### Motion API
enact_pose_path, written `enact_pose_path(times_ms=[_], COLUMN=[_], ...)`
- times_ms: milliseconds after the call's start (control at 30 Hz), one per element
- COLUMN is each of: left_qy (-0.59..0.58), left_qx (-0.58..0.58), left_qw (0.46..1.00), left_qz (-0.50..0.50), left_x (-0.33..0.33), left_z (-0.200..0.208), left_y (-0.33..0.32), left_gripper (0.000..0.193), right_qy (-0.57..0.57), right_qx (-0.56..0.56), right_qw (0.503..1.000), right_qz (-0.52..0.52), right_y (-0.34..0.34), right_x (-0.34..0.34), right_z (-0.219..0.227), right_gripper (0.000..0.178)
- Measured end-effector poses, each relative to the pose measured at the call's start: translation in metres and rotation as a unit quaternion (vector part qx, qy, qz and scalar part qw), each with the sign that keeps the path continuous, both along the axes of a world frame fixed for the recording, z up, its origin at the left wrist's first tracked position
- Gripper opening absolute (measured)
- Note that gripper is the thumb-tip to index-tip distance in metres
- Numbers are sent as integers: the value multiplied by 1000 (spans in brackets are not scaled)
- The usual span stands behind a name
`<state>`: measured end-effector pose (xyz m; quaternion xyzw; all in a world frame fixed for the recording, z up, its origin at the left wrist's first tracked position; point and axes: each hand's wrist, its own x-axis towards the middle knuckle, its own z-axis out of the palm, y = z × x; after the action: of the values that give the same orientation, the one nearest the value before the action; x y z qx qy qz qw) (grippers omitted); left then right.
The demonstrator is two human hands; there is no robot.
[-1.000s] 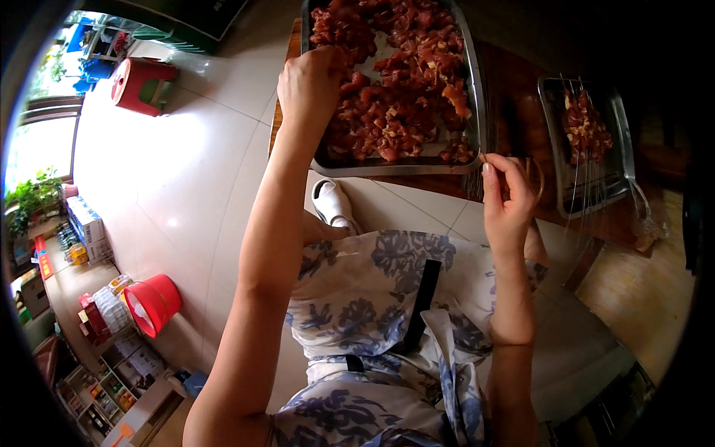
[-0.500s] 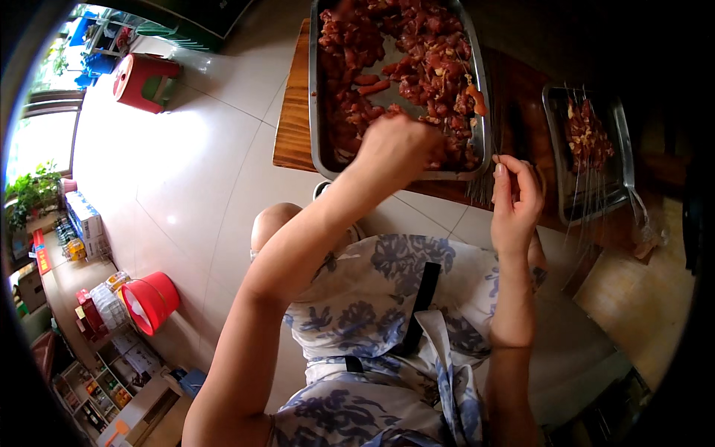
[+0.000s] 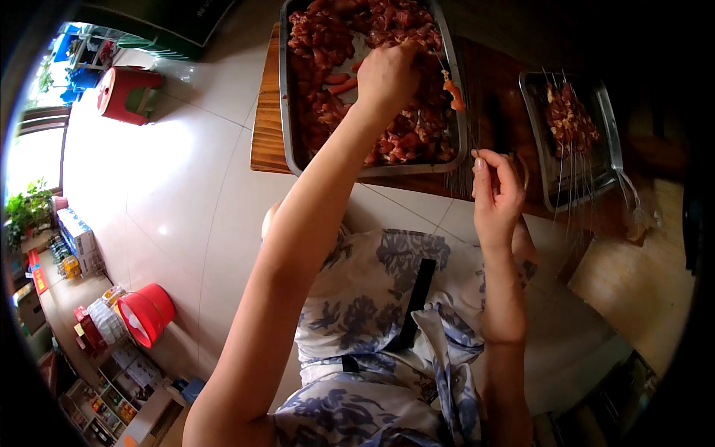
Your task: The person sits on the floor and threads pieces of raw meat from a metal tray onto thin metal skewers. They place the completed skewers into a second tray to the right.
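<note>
A large metal tray of raw, reddish meat pieces lies across the wooden table's edge. My left hand reaches over it, fingers bent down at the meat near the tray's right side. Those fingertips are hidden, so what they grip cannot be made out. To the right of the tray, my right hand pinches a thin metal skewer between thumb and fingers. The skewer slants up toward the tray's right rim, with a few small meat pieces threaded near its tip.
A smaller metal tray at the right holds several loaded meat skewers. Bare skewers lie beside the large tray on the wooden table. On the tiled floor at left stand a red stool and a red bucket.
My left hand has moved up and away over the meat, from the tray's near part to farther in. My right hand keeps its pinch on the skewer. The whole view has shifted slightly.
</note>
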<state>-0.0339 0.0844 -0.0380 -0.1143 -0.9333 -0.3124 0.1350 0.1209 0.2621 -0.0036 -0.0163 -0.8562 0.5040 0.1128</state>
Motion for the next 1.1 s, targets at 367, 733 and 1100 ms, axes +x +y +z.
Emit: enact_pose_path(times_ms=[367, 733, 1100], left_qy=[-164, -121, 83], left_qx=[258, 134, -77], left_qw=[952, 981, 973], left_qz=[-15, -72, -200], left_x=[7, 10, 19], left_z=[22, 18, 12], left_y=[-39, -21, -6], left_gripper=[23, 21, 28], right_qy=[7, -4, -41], right_qx=[-35, -35, -62], right_qw=[999, 999, 997], right_qz=[1, 1, -5], right_y=[1, 4, 4], right_x=[-1, -3, -2], right_z=[1, -3, -7], right_gripper=[9, 9, 11])
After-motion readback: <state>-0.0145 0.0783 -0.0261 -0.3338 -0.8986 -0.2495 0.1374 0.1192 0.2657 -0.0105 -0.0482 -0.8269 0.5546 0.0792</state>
